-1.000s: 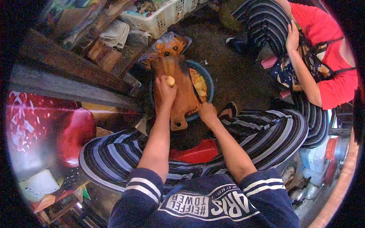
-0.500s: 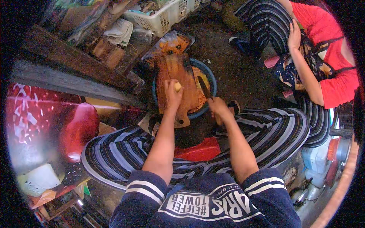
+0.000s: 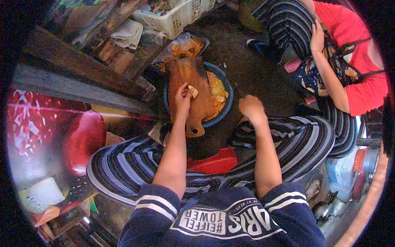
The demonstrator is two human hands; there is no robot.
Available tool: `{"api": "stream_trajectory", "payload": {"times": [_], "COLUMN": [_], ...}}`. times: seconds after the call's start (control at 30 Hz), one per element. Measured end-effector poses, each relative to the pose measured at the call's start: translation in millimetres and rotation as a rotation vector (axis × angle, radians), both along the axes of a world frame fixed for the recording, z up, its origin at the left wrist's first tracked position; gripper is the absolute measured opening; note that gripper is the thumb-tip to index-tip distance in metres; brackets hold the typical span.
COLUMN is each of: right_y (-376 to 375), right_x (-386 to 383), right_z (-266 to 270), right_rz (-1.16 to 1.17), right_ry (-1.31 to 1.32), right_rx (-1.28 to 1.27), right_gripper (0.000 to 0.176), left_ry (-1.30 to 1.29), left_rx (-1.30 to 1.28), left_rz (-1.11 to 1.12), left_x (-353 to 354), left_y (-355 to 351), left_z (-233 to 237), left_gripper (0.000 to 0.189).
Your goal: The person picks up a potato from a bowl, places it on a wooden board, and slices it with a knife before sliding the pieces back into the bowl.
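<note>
My left hand point(image 3: 184, 99) holds a small pale yellow piece point(image 3: 193, 92) between its fingers, over the wooden cutting board point(image 3: 191, 74). The board lies across a blue basin point(image 3: 231, 92), its round handle with a hole towards me. Chopped orange bits point(image 3: 217, 108) and larger yellow pieces point(image 3: 219, 90) show in the basin to the right of the board. To the right of the basin, my right hand point(image 3: 252, 108) is closed in the air; no knife can be made out in or around it.
An orange-stained tray point(image 3: 187, 45) stands behind the board, near a white basket point(image 3: 173, 20). A red object point(image 3: 216, 161) lies between my legs. At the right sits a person in red point(image 3: 345, 24), a hand on their striped trousers. Wooden beams point(image 3: 78, 66) run along the left.
My right hand has moved right and slightly up, away from the basin, and the knife blade seen over it is out of sight. The left fingers have shifted around the pale piece.
</note>
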State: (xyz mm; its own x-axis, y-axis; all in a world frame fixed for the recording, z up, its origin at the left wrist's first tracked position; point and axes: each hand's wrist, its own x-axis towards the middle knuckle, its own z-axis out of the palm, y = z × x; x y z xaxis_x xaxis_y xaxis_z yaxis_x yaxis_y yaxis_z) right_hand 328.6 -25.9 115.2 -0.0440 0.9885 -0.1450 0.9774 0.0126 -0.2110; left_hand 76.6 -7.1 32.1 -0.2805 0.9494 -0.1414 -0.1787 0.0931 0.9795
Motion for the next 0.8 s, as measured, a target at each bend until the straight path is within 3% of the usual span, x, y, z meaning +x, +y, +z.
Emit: {"api": "stream_trajectory", "payload": {"times": [0.03,0.1,0.17,0.23,0.37,0.8], "right_y": [-3.7,-10.4,-19.9,-37.8,-57.0,-62.2], "right_x": [-25.8,-51.7,-78.7,-98.1,-107.9,-102.7], "right_z": [40.0,40.4,17.7,22.6,-10.7,-10.8], "right_rz": [-0.106,0.115,-0.042,0.03,-0.001,0.058], "right_ry": [0.086,0.057,0.218,0.269,0.33,0.33], "right_rx": [-0.133,-0.124,-0.2,-0.136,-0.118,-0.121], "right_gripper": [0.029,0.028,0.035,0.036,0.034,0.037], "left_ry": [-0.053,0.006,0.066,-0.018,-0.029,-0.023], "left_rx": [-0.04,-0.045,-0.05,-0.067,-0.057,-0.026], "left_rz": [-0.016,-0.023,-0.028,0.031,0.073,0.07], "left_x": [-0.5,-0.5,0.0,2.2,4.8,3.5], "left_y": [-0.1,-0.4,0.1,-1.0,-3.7,-4.1], "left_z": [0.7,-0.5,-5.1,-9.1,-0.5,-7.8], "left_gripper": [0.036,0.037,0.038,0.035,0.03,0.028]}}
